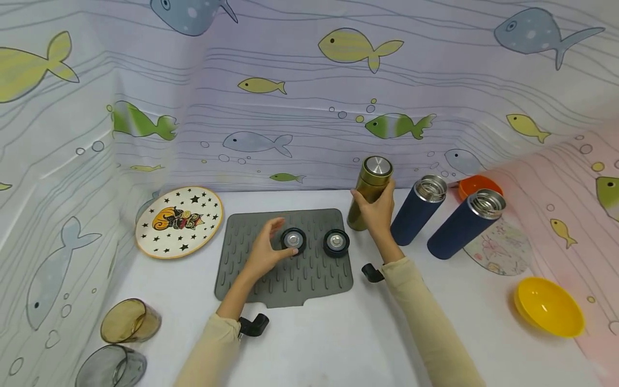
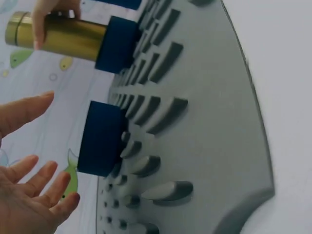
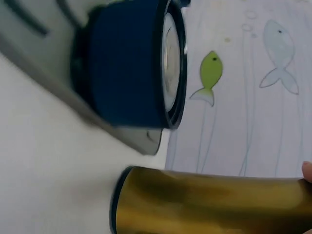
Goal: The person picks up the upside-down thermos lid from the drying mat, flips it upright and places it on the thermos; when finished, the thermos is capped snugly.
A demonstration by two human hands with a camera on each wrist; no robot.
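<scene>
My left hand [image 1: 265,251] is beside a dark blue bottle lid [image 1: 293,241] on the grey ridged mat [image 1: 261,290], its thumb overlapping the lid in the head view. In the left wrist view that hand [image 2: 34,195] has its fingers spread, with a gap to the lid [image 2: 101,139]. A second dark blue lid [image 1: 336,243] sits at the mat's right side. My right hand [image 1: 378,212] grips a gold thermos bottle [image 1: 358,215] upright, just right of the mat. Its silver-topped lid is on. The right wrist view shows the bottle's lower part [image 3: 209,200].
Two lidless blue thermos bottles [image 1: 411,217] stand to the right. Behind and beside them are an orange bowl [image 1: 479,184], a floral plate [image 1: 503,247] and a yellow bowl [image 1: 548,306]. Leftward are a star-patterned plate [image 1: 203,215], an amber glass [image 1: 145,325] and a grey glass [image 1: 135,368].
</scene>
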